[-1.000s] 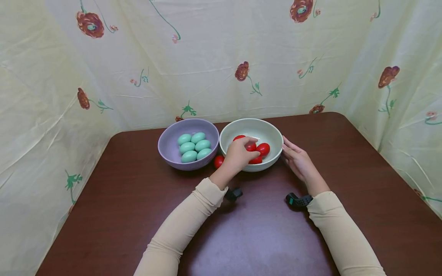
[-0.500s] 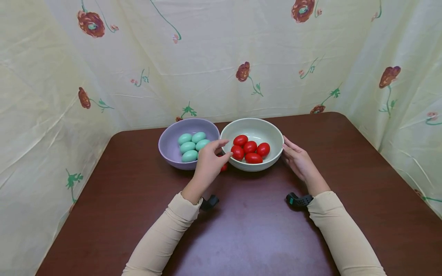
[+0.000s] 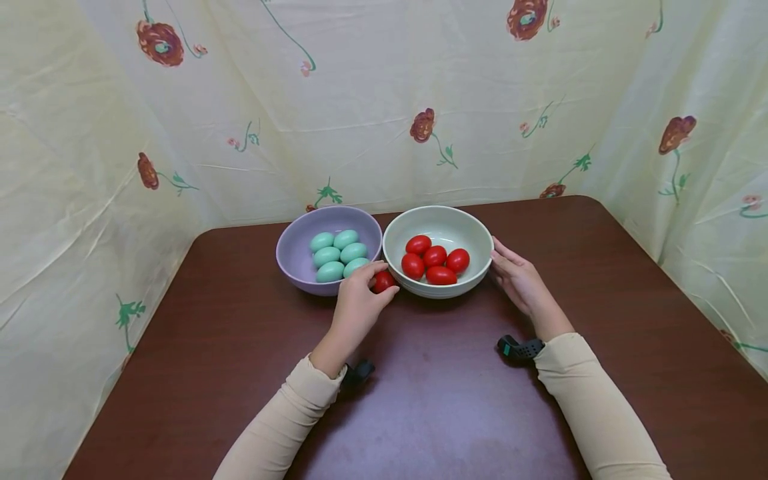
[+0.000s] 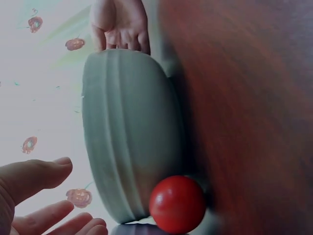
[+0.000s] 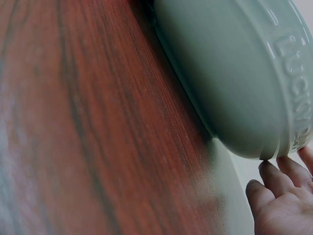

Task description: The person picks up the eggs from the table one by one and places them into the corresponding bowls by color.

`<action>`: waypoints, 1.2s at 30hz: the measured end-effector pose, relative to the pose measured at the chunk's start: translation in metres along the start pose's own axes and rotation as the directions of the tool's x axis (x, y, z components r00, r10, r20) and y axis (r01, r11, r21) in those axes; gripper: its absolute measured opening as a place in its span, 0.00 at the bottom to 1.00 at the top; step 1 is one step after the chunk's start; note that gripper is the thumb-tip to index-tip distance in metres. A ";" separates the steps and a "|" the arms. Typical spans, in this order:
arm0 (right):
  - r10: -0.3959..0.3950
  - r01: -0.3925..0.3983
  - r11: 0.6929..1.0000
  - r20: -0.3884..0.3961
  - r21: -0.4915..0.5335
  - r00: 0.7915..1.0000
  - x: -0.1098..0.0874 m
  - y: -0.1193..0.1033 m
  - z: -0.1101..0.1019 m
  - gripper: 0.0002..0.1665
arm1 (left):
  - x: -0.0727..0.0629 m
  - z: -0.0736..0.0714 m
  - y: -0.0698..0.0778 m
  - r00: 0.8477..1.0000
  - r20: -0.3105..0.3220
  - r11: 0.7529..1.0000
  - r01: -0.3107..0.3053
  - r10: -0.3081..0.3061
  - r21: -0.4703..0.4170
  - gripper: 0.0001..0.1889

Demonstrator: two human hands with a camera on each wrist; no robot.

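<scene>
A loose red egg [image 3: 383, 282] sits on the table, in front of where the two bowls meet. Above it is my left hand [image 3: 357, 301], thumb and fingers spread apart; in the left wrist view the egg [image 4: 177, 204] lies clear of the fingertips. The pale green bowl [image 3: 447, 291] holds several red eggs [image 3: 435, 256]. My right hand [image 3: 517, 280] rests its extended fingertips against that bowl's right side, as the right wrist view also shows at the bowl wall [image 5: 234, 83].
A purple bowl [image 3: 290, 257] with several mint-green eggs [image 3: 327, 256] stands left of the pale green bowl, rims close together. Both are near the back of the dark brown table [image 3: 444, 400]. A flowered curtain [image 3: 360, 100] hangs behind and at the sides.
My left hand has left the pale green bowl, moving left and then down to the loose red egg. One more red egg shows in that bowl. My right hand has stayed put.
</scene>
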State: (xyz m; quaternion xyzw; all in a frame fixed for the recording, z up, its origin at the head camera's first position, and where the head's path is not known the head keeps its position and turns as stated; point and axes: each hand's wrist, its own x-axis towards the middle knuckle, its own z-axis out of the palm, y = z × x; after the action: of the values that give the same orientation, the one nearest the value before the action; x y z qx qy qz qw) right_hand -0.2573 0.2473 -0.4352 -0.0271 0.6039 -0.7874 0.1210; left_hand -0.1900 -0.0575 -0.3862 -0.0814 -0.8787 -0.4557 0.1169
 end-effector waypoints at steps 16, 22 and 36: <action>0.002 -0.002 1.000 0.002 -0.009 1.000 0.000 0.000 0.000 0.40 | 0.002 0.005 -0.015 0.996 0.055 0.991 0.056 -0.063 0.122 0.25; -0.002 0.002 1.000 0.002 -0.008 1.000 0.000 0.001 0.000 0.39 | 0.004 0.005 -0.016 0.994 0.079 0.988 0.063 -0.074 0.142 0.27; -0.002 0.002 1.000 -0.004 -0.001 1.000 0.000 0.001 -0.001 0.40 | 0.010 0.012 -0.014 0.982 0.146 0.977 0.093 -0.123 0.193 0.28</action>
State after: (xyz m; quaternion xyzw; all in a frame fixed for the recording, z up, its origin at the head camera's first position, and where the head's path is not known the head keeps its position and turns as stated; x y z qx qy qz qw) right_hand -0.2576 0.2485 -0.4364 -0.0260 0.6046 -0.7871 0.1191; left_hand -0.2051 -0.0550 -0.4011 -0.0577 -0.9269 -0.3697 0.0293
